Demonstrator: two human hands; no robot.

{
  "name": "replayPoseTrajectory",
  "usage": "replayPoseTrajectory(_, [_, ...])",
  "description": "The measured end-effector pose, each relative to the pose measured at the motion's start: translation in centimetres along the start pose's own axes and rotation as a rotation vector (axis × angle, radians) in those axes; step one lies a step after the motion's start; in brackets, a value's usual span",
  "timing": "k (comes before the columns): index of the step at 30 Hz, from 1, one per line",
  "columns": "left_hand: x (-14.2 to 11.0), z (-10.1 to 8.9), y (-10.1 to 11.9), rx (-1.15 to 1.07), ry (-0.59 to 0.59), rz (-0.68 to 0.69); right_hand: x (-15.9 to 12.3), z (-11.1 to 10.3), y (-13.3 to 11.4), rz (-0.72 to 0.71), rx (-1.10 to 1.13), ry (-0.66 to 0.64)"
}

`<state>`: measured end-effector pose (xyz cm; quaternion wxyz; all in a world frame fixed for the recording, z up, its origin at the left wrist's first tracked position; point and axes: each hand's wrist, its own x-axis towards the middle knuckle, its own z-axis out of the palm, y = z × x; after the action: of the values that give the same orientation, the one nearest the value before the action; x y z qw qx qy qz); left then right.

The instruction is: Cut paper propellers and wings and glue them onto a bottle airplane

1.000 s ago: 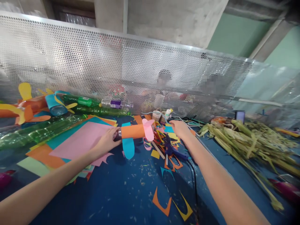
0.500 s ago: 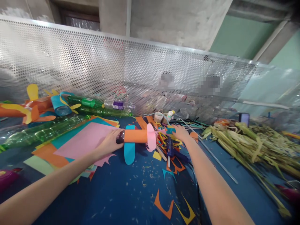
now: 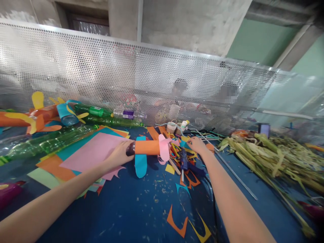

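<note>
A toy plane made from a plastic bottle (image 3: 147, 147) lies sideways on the table, wrapped in orange paper. It has blue paper wings (image 3: 140, 166) and pink paper pieces (image 3: 164, 147) at its right end. My left hand (image 3: 122, 152) grips its dark left end. My right hand (image 3: 197, 145) is above the paper scraps (image 3: 188, 139) beyond the plane's right end. Its thumb and fingertips are pinched together near blue and yellow scraps; whatever is between them is too small to tell. A dark blue glue gun (image 3: 186, 162) lies just below that hand.
Coloured paper sheets (image 3: 88, 153) are stacked at left, with green bottles (image 3: 50, 141) and other paper-winged bottles (image 3: 67, 114) behind. Dry corn husks (image 3: 268, 155) cover the right side. A perforated metal panel (image 3: 101, 67) borders the back; people sit beyond it. Cut scraps (image 3: 178, 224) lie in front.
My right hand has shifted slightly, and the blue scrap by its fingertips now sits lower, apart from them. My left hand stays on the bottle plane.
</note>
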<state>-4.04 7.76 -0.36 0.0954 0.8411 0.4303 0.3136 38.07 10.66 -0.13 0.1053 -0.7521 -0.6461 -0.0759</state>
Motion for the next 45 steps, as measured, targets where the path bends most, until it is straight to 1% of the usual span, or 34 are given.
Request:
replayPoseTrajectory(2, [0.0, 0.0, 0.0, 0.007, 0.005, -0.005, 0.0, -0.4, 0.0, 0.0, 0.07, 0.028])
replayPoseTrajectory(5, [0.0, 0.1, -0.2, 0.012, 0.007, -0.01, -0.1, -1.8, -0.1, -0.002, 0.211, 0.105])
replayPoseTrajectory(10, [0.1, 0.3, -0.5, 0.011, 0.014, -0.038, -1.0, -5.3, -0.7, 0.057, 0.472, 0.354])
replayPoseTrajectory(12, [0.1, 0.3, -0.4, -0.001, 0.009, -0.058, -1.6, -6.4, -1.4, 0.073, 0.6, 0.403])
replayPoseTrajectory(14, [0.1, 0.2, -0.3, -0.006, -0.007, -0.059, -2.5, -7.2, -2.4, 0.057, 0.745, 0.377])
replayPoseTrajectory(17, [-0.1, -0.1, 0.1, -0.016, -0.016, -0.021, -4.2, -8.4, -4.5, -0.024, 0.943, 0.277])
replayPoseTrajectory(20, [-0.4, -0.4, 0.8, -0.051, -0.002, 0.021, -6.2, -10.0, -7.1, -0.103, 1.087, 0.188])
replayPoseTrajectory(21, [-0.5, -0.5, 1.1, -0.06, -0.002, 0.031, -6.9, -10.5, -8.0, -0.153, 1.242, 0.077])
replayPoseTrajectory(22, [-0.7, -0.6, 1.3, -0.065, -0.008, 0.041, -7.5, -11.1, -9.0, -0.192, 1.35, -0.011])
replayPoseTrajectory(23, [-0.8, -0.7, 1.5, -0.062, -0.023, 0.05, -8.1, -11.5, -10.0, -0.215, 1.395, -0.055])
replayPoseTrajectory(24, [-0.8, -0.8, 1.6, -0.053, -0.04, 0.057, -8.6, -11.8, -10.9, -0.246, 1.387, -0.075])
replayPoseTrajectory(27, [-0.9, -0.8, 1.5, -0.007, -0.076, 0.08, -9.6, -12.1, -13.3, -0.333, 1.174, -0.085])
replayPoseTrajectory(29, [-1.0, -0.7, 1.0, 0.006, -0.09, 0.122, -9.9, -11.7, -14.3, -0.377, 1.093, -0.098])
replayPoseTrajectory(31, [-1.1, -0.9, 0.5, -0.025, -0.085, 0.161, -9.9, -11.3, -14.5, -0.414, 1.067, -0.116])
replayPoseTrajectory(32, [-1.1, -1.0, 0.4, -0.059, -0.062, 0.163, -9.9, -11.1, -14.4, -0.43, 1.06, -0.121])
replayPoseTrajectory(34, [-1.1, -1.7, 0.9, -0.163, 0.038, 0.098, -9.9, -11.1, -14.1, -0.455, 1.035, -0.118])
replayPoseTrajectory(36, [-1.0, -2.6, 2.5, -0.291, 0.134, 0.031, -10.1, -11.4, -13.8, -0.478, 0.996, -0.127])
replayPoseTrajectory(37, [-0.9, -3.2, 3.6, -0.349, 0.127, 0.018, -10.3, -11.7, -13.8, -0.491, 0.975, -0.144])
replayPoseTrajectory(38, [-0.9, -3.7, 4.9, -0.402, 0.091, 0.018, -10.5, -12.0, -13.9, -0.507, 0.954, -0.166])
replayPoseTrajectory(39, [-0.9, -4.2, 6.3, -0.454, 0.01, 0.017, -10.8, -12.3, -14.1, -0.525, 0.937, -0.188])
replayPoseTrajectory(41, [-1.1, -4.8, 8.9, -0.531, -0.206, 0.011, -11.4, -12.9, -14.7, -0.556, 0.91, -0.201])
replayPoseTrajectory(42, [-1.3, -4.9, 9.9, -0.544, -0.238, 0.002, -11.7, -13.1, -14.9, -0.568, 0.899, -0.192])
replayPoseTrajectory(43, [-1.5, -4.8, 10.7, -0.56, -0.246, 0.006, -12.0, -13.2, -15.2, -0.577, 0.891, -0.186])
replayPoseTrajectory(45, [-2.0, -4.3, 11.5, -0.598, -0.274, -0.013, -12.4, -13.3, -15.3, -0.587, 0.888, -0.192])
